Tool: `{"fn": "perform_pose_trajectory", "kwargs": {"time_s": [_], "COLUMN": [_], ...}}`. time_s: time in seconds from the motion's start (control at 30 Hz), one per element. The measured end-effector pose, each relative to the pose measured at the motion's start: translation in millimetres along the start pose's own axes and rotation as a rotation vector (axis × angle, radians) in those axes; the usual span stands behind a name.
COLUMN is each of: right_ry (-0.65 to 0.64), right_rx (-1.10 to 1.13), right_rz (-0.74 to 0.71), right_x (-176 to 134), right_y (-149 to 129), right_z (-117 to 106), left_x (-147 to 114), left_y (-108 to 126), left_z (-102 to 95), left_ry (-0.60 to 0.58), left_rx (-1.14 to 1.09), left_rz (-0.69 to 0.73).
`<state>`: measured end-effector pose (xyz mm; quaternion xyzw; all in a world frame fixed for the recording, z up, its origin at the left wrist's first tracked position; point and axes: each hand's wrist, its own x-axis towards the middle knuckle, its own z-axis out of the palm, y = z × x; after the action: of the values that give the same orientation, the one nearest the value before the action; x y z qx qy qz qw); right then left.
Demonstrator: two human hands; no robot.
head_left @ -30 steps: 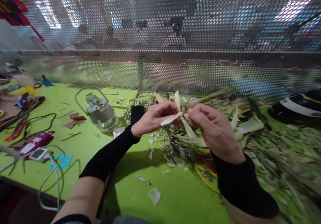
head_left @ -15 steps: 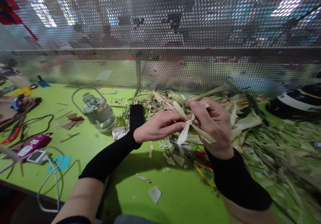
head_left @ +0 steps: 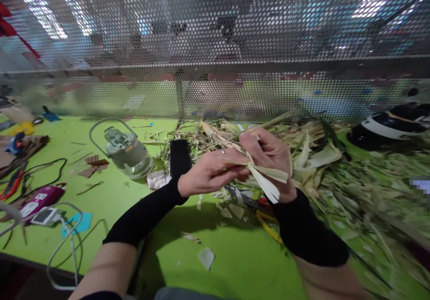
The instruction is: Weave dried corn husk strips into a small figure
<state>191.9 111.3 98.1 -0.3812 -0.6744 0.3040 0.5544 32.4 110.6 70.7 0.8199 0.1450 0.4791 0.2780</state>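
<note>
A pale strip of corn husk (head_left: pixel 267 183), knotted or gathered near its middle, is between my two hands above the green table (head_left: pixel 231 264). My left hand (head_left: pixel 215 170), with a ring on one finger, is closed on the husk from the left side. My right hand (head_left: pixel 268 154) pinches it from the right, fingers curled against the left fingertips. The husk's loose ends fan out toward the right wrist. Below the hands lie scissors (head_left: pixel 247 198), their blades partly covered by scraps.
Dried husks (head_left: pixel 322 152) and shreds heap behind and to the right. A black phone (head_left: pixel 179 156) and a clear bottle (head_left: pixel 129 152) with a handle stand left of the hands. Further left are red pliers (head_left: pixel 13 181) and a white cable (head_left: pixel 72 246). A perforated screen (head_left: pixel 134 94) closes the back.
Both hands stay closed on the corn husk. My right hand has shifted slightly left, nearer the left fingers, and the husk's white end has swung from hanging down to pointing lower right.
</note>
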Motion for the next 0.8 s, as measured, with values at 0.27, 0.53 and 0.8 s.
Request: {"fn": "perform_pose_trajectory", "kwargs": {"time_s": [0.27, 0.53, 0.8], "right_ry": [-0.064, 0.010, -0.086], "right_rx": [0.111, -0.262, -0.367], "right_rz": [0.156, -0.164, -0.198], "right_x": [12.4, 11.5, 11.3], "right_y": [13.6, 4.7, 2.6], "right_z": [-6.8, -28.7, -23.0], "left_x": [2.6, 1.2, 0.4], "left_y": [-20.2, -33.2, -31.7], "left_z": [-0.7, -5.1, -5.1], "left_ry": [0.136, 0.320, 0.286], "left_rx": [-0.320, -0.284, -0.132], "left_rz": [-0.226, -0.277, -0.168]}}
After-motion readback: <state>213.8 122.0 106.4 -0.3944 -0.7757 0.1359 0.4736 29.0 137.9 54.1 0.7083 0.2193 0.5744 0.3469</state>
